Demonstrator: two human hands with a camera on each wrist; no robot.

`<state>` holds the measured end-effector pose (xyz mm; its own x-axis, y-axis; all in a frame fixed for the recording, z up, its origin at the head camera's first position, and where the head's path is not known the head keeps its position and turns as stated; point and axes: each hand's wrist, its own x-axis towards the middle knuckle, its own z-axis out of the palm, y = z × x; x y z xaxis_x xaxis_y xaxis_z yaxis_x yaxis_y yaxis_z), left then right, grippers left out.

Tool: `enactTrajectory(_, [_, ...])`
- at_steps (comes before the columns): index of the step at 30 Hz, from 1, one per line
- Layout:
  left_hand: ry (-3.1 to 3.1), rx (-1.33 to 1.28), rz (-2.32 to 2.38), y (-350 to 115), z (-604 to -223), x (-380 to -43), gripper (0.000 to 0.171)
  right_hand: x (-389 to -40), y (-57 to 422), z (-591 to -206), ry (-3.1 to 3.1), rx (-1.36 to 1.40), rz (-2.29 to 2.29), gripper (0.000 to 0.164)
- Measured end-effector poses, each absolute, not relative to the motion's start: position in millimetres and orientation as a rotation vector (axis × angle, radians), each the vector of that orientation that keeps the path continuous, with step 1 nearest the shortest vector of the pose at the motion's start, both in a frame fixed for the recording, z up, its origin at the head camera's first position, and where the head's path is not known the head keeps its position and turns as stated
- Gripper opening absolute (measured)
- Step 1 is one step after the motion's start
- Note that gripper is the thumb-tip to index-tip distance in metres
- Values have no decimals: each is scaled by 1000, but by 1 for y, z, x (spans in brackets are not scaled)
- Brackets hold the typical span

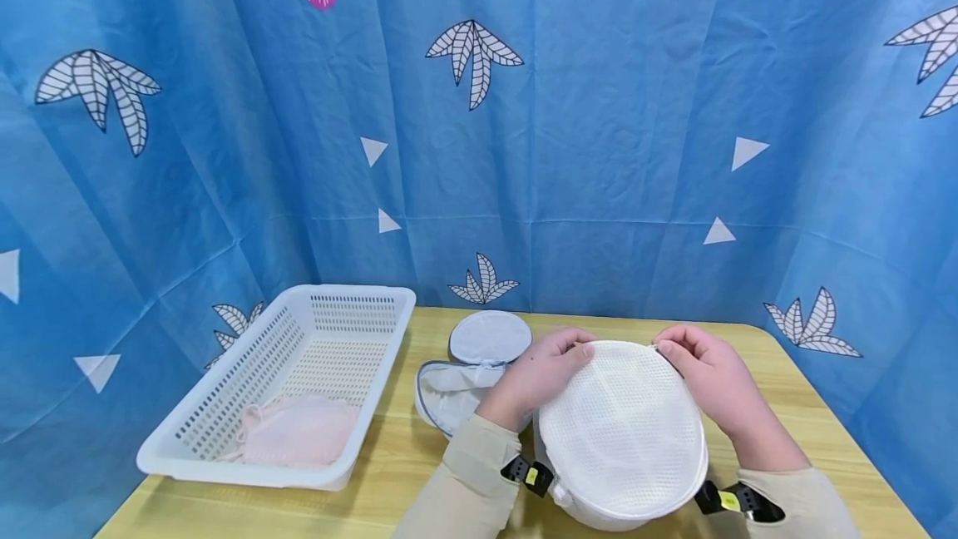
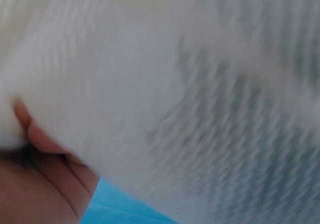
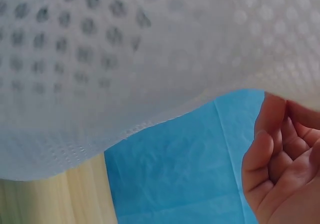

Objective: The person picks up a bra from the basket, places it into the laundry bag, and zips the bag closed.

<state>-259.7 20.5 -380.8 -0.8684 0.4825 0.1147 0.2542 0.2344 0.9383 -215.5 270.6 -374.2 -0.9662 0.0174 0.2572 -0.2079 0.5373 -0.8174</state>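
A round white mesh laundry bag (image 1: 621,431) stands tilted at the front of the table, its circular top facing up. My left hand (image 1: 540,373) grips the bag's upper left edge, with the thumb over the rim. At the upper right edge my right hand (image 1: 714,381) pinches the seam at what looks like a small zipper pull. White mesh fills most of the left wrist view, hiding part of the left fingers (image 2: 47,139). In the right wrist view, the thumb and curled fingers (image 3: 272,114) meet at the mesh edge.
Left on the wooden table (image 1: 389,439) is a white perforated plastic basket (image 1: 348,460) holding a pale pink cloth item (image 1: 303,431) with thin straps. Behind my left hand lies a smaller white mesh bag (image 1: 490,337) with its lid unzipped. A blue patterned curtain (image 1: 599,148) surrounds the table.
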Motion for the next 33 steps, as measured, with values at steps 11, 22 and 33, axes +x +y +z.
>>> enactTrajectory(11, [2257,986,1461,15,-380,-263,26,-216,273,-380,-2511,424,1418,15])
enactTrajectory(22, [2453,984,1311,28,-375,-251,24,-212,257,-380,-2450,699,1354,11])
enactTrajectory(33, [2434,1044,1281,31,-376,-250,21,-210,256,-378,-2484,720,1348,11])
